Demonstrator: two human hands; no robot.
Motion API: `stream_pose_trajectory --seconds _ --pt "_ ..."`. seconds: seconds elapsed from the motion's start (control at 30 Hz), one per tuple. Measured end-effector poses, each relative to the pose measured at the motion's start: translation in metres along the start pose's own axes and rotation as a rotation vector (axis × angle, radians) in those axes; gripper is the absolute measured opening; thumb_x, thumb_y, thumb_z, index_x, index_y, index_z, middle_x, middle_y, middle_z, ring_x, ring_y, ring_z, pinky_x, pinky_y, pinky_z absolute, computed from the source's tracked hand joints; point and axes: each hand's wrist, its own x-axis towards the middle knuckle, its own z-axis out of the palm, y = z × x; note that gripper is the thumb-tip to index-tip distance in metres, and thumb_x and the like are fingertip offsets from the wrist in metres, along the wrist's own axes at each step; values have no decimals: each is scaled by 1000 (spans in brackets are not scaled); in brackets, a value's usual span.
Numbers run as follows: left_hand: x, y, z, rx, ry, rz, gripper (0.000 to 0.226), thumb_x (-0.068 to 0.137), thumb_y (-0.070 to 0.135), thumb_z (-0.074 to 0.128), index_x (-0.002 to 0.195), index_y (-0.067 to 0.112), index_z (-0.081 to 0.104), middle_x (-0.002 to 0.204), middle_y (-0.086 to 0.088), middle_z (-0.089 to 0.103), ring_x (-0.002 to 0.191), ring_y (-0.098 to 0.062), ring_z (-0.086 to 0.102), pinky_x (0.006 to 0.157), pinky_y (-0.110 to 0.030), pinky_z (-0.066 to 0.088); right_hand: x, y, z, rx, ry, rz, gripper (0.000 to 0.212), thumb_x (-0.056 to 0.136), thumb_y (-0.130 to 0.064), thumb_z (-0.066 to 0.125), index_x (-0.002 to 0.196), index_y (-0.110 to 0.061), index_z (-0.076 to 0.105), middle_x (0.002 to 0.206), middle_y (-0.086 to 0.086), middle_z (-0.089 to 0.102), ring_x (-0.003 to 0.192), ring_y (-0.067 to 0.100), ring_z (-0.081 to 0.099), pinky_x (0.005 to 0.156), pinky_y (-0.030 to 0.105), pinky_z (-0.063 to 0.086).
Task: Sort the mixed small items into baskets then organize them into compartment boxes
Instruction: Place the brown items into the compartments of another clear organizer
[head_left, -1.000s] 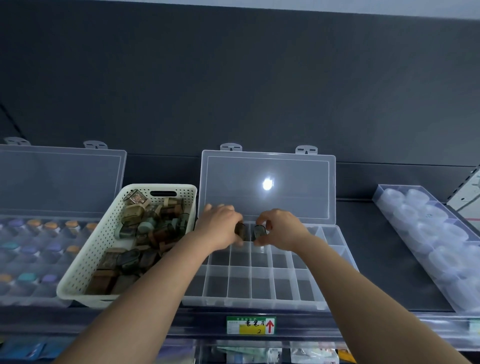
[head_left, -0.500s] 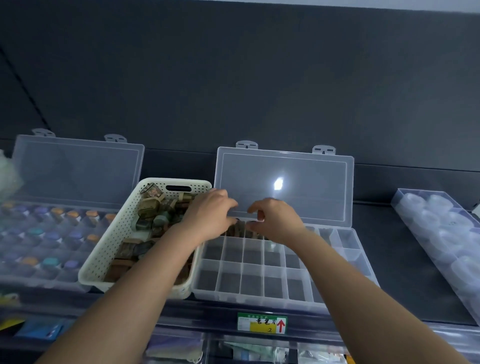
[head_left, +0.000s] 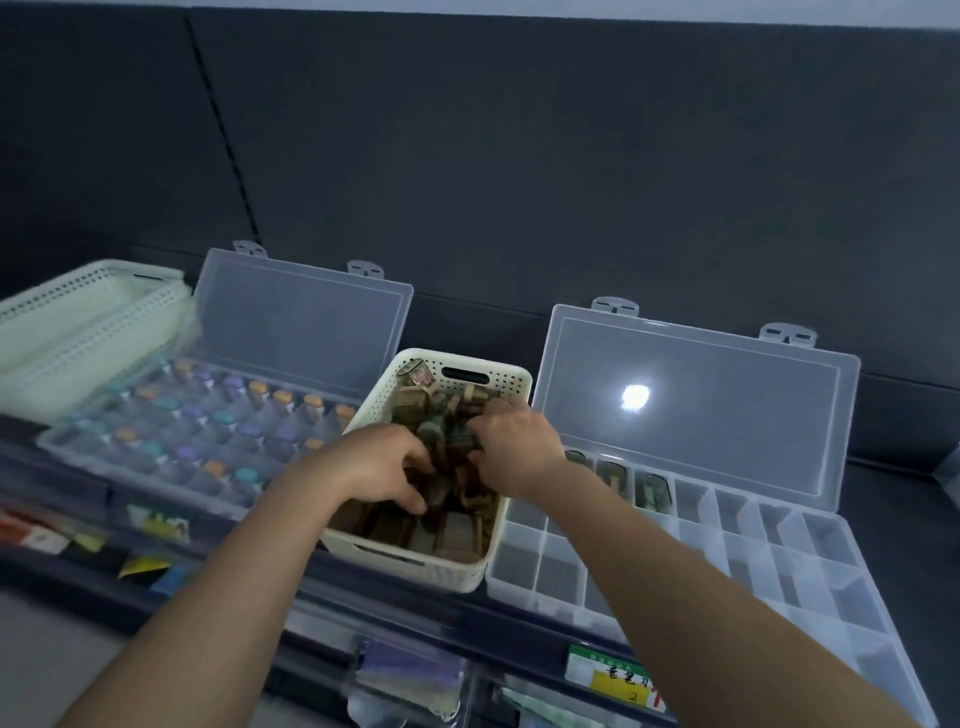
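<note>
Label (head_left: 618, 678): yellow and green, on the front edge of the shelf (head_left: 891, 486), nearer than both hands and under the right forearm.

Basket (head_left: 415, 566): cream, perforated, with a slot handle in each end wall. It stands on the shelf and both hands reach into it.

Small items (head_left: 452, 530): brown and dull green pieces heaped in the basket, beneath and around both hands.

Left hand (head_left: 384, 467): knuckles up, fingers curled down into the heap and touching the items. Whether it grips one cannot be told.

Right hand (head_left: 511, 441): just right of the left hand and apart from it, fingers bent into the far half of the heap. Any grasp is hidden, so this cannot be told either.

Right compartment box (head_left: 675, 551): clear, touching the basket on the right hand's side, with its lid (head_left: 691, 395) standing open. Three far-row cells just right of the right wrist hold dark green items (head_left: 649, 491).

Left compartment box (head_left: 208, 431): clear, left of the left hand, lid raised, its cells filled with vials capped orange, purple and teal.

Basket stack (head_left: 88, 322): cream, blurred, far left beyond the left hand.
</note>
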Motion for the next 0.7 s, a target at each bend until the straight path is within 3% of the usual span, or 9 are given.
stream_pose_trajectory --seconds 0.13,0.3,0.47,0.6,0.7 --pt "4 -3 16 80 49 55 67 66 50 80 126 31 57 101 10 43 97 -14 44 78 -31 41 10 -4 9 -91 -31 62 30 87 -27 57 115 -17 61 123 8 53 117 28 43 98 39 39" --pt "7 -8 18 58 141 137 55 68 61 71 115 34 63 101 13 52 97 -12 50 81 -35 45 17 -2 13 -85 -3 97 28 88 -31 60 115 -24 63 122 4 54 119 25 42 99 38 37" --pt "13 -2 14 27 144 189 56 69 57 72 118 32 61 107 14 57 100 -10 51 84 -33 45 23 0 14 -130 -62 104 31 88 -34 58 116 -24 64 125 5 50 119 26 39 99 37 36" --pt "17 -7 4 -220 153 175 48 70 46 78 113 30 63 101 18 57 96 -5 55 79 -25 47 22 3 12 -52 -26 129 34 90 -37 54 118 -17 59 126 6 48 120 26 38 99 38 34" --pt "21 -14 -8 -370 190 190 46 71 43 80 113 32 63 99 22 57 91 5 54 73 -17 43 21 8 2 116 28 169 23 92 -31 50 109 -16 52 113 6 59 110 27 51 89 38 34"
